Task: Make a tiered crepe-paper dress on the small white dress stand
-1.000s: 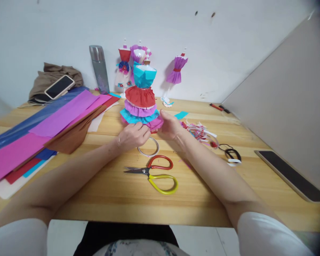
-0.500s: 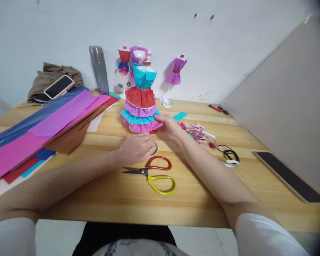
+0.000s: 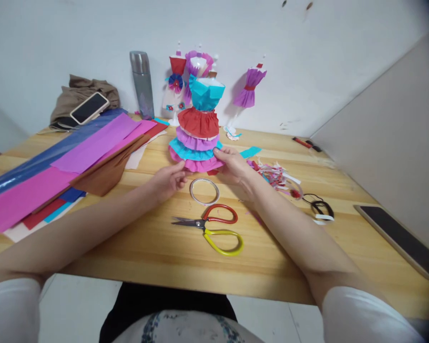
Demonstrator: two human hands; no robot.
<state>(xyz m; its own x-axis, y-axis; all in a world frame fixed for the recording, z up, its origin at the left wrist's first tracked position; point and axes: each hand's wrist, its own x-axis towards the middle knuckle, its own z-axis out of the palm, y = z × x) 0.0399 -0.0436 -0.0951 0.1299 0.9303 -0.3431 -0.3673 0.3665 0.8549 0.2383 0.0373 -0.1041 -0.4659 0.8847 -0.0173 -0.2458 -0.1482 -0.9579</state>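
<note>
A doll-sized dress form wears a crepe-paper dress with a turquoise top and red, purple, turquoise and pink ruffles. My right hand grips the hem on its right side, thumb on top and fingers beneath. At the lower left edge of the hem, my left hand has its thumb against the pink ruffle, its other fingers curled below. A roll of tape lies flat on the table just in front of the dress. Closer to me rest scissors with one red and one yellow handle, blades pointing left.
Crepe-paper sheets are stacked at left, near a phone on brown cloth. A steel flask and other dressed forms, one in purple, stand by the wall. Paper scraps, black cord and a dark tablet-like slab lie right.
My left hand has left the tape roll and moved up to the skirt's hem. The right hand keeps its hold. The whole view has shifted slightly.
</note>
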